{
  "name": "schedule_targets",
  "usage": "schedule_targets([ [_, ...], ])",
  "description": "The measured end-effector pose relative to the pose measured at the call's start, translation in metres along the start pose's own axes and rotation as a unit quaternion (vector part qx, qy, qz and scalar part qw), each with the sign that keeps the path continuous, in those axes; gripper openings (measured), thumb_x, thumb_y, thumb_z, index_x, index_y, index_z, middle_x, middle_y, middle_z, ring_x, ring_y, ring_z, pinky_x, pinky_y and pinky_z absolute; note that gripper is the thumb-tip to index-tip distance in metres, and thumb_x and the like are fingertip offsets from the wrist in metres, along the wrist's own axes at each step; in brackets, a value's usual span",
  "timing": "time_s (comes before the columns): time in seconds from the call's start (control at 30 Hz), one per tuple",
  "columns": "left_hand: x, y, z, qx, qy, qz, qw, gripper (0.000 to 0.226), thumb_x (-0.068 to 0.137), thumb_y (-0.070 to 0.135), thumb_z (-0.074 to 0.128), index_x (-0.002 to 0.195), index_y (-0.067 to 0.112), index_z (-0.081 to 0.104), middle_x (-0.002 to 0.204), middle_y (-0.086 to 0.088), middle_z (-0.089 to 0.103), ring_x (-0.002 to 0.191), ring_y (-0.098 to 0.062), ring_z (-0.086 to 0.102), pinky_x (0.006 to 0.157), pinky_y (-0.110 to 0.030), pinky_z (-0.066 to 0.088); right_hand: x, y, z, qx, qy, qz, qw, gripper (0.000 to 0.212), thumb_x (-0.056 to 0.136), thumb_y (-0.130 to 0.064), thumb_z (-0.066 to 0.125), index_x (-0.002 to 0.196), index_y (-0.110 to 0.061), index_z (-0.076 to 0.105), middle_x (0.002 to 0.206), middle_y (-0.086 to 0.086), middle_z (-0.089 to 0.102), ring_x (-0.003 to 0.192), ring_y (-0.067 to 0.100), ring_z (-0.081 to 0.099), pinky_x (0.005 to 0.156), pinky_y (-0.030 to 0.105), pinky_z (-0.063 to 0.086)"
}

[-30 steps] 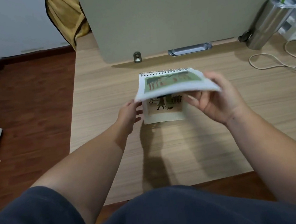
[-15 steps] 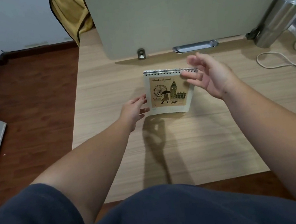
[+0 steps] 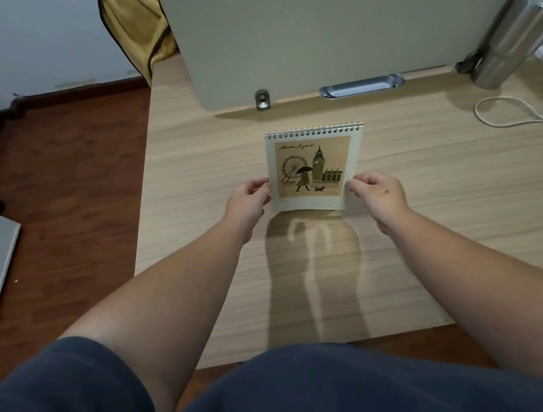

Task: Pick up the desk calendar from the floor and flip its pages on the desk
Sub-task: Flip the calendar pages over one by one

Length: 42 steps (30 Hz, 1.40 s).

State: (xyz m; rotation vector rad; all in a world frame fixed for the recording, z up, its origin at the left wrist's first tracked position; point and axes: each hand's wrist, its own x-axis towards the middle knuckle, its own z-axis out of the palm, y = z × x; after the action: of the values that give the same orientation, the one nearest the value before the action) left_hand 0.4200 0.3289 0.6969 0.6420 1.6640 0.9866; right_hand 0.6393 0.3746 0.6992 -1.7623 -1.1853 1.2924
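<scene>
A small spiral-bound desk calendar [image 3: 316, 168] stands upright on the light wooden desk [image 3: 437, 218], its binding at the top. The page facing me shows a tan drawing of a big wheel, a clock tower and a figure under an umbrella. My left hand [image 3: 249, 203] pinches the calendar's lower left edge. My right hand [image 3: 379, 195] pinches the lower right corner of the front page. Both forearms reach in from below.
A grey partition panel [image 3: 325, 19] rises behind the calendar. A steel tumbler [image 3: 507, 40] leans at the back right, with a white cable [image 3: 510, 112] curling beside it. A yellow cloth [image 3: 136, 26] hangs at the desk's back left. Dark wood floor [image 3: 65, 198] lies left.
The green page went over the top of the binding, leaving the tan page in front. My right hand then came down from the top to the lower right corner.
</scene>
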Motion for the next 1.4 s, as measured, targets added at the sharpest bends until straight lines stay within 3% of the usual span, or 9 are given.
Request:
schedule_targets([
  [0.07,-0.001,0.001,0.001,-0.003,0.005,0.003,1.000,0.014,0.095,0.025,0.053,0.107,0.022,0.060,0.115,-0.003,0.063,0.110,-0.019,0.058,0.088,-0.032,0.042,0.004,-0.001,0.003,0.014,0.018,0.006,1.000,0.007,0.077,-0.020,0.070,0.075,-0.014,0.068,0.079,0.002,0.068,0.081,0.019,0.061,0.073,0.029,0.047],
  [0.17,-0.002,0.001,0.002,-0.003,0.010,0.002,1.000,0.013,0.096,0.026,0.051,0.105,0.021,0.060,0.118,-0.004,0.064,0.111,-0.019,0.060,0.085,-0.030,0.041,0.003,-0.001,0.003,0.013,0.016,-0.003,1.000,0.018,0.077,-0.021,0.072,0.064,-0.018,0.060,0.069,-0.001,0.064,0.075,0.018,0.058,0.073,0.034,0.049],
  [0.43,-0.001,0.002,0.003,-0.007,0.010,-0.005,1.000,0.018,0.098,0.025,0.045,0.108,0.022,0.061,0.114,-0.001,0.062,0.111,-0.017,0.058,0.083,-0.028,0.040,0.001,0.003,-0.004,-0.025,-0.034,-0.030,0.999,0.019,0.080,-0.020,0.075,0.071,-0.011,0.061,0.071,-0.002,0.063,0.071,0.015,0.057,0.074,0.035,0.053],
  [0.67,0.003,0.004,0.005,-0.021,0.012,-0.012,1.000,0.032,0.097,0.002,0.038,0.120,0.010,0.060,0.123,-0.008,0.064,0.107,-0.017,0.058,0.066,-0.017,0.041,0.001,0.001,-0.012,-0.052,-0.035,-0.049,0.997,0.009,0.083,-0.018,0.071,0.074,-0.017,0.072,0.083,0.004,0.074,0.078,0.017,0.065,0.086,0.040,0.057],
  [0.83,0.004,0.003,0.006,-0.014,0.009,-0.008,1.000,0.040,0.094,-0.008,0.033,0.122,0.006,0.058,0.130,-0.013,0.062,0.108,-0.018,0.057,0.076,-0.018,0.043,-0.014,-0.007,-0.020,-0.205,0.030,-0.130,0.970,0.023,0.088,-0.024,0.063,0.076,-0.008,0.074,0.076,0.009,0.073,0.073,0.026,0.066,0.072,0.035,0.054],
  [1.1,0.001,0.003,0.008,-0.007,0.007,-0.017,1.000,0.039,0.094,-0.006,0.034,0.120,0.007,0.059,0.112,-0.008,0.064,0.085,-0.011,0.059,0.060,-0.019,0.034,-0.037,-0.016,-0.034,-0.320,0.017,-0.223,0.921,0.027,0.093,-0.020,0.052,0.072,-0.002,0.055,0.071,0.011,0.056,0.069,0.027,0.048,0.059,0.032,0.030],
  [1.17,0.000,0.003,0.007,-0.004,0.002,-0.020,1.000,0.040,0.093,-0.007,0.033,0.119,0.009,0.059,0.108,-0.004,0.063,0.094,-0.016,0.058,0.060,-0.020,0.033,-0.037,-0.025,-0.036,-0.277,-0.022,-0.204,0.939,0.025,0.090,-0.016,0.050,0.068,-0.004,0.050,0.070,0.009,0.053,0.069,0.025,0.048,0.058,0.031,0.032],
  [1.27,0.001,0.004,0.006,-0.003,-0.002,-0.026,1.000,0.040,0.093,-0.006,0.033,0.112,0.017,0.060,0.101,0.003,0.063,0.090,-0.012,0.058,0.063,-0.020,0.035,-0.042,-0.045,-0.041,-0.027,-0.119,-0.073,0.990,0.018,0.087,-0.008,0.048,0.071,-0.005,0.056,0.061,0.006,0.055,0.054,0.021,0.049,0.047,0.024,0.043],
  [1.4,0.003,0.001,0.002,-0.011,-0.015,-0.028,0.999,0.038,0.089,-0.008,0.038,0.101,0.020,0.061,0.095,0.004,0.066,0.091,-0.019,0.059,0.077,-0.031,0.039,-0.049,-0.077,-0.050,0.194,-0.155,0.008,0.969,0.008,0.081,-0.011,0.054,0.073,-0.012,0.055,0.063,0.003,0.055,0.055,0.019,0.052,0.051,0.023,0.043],
])
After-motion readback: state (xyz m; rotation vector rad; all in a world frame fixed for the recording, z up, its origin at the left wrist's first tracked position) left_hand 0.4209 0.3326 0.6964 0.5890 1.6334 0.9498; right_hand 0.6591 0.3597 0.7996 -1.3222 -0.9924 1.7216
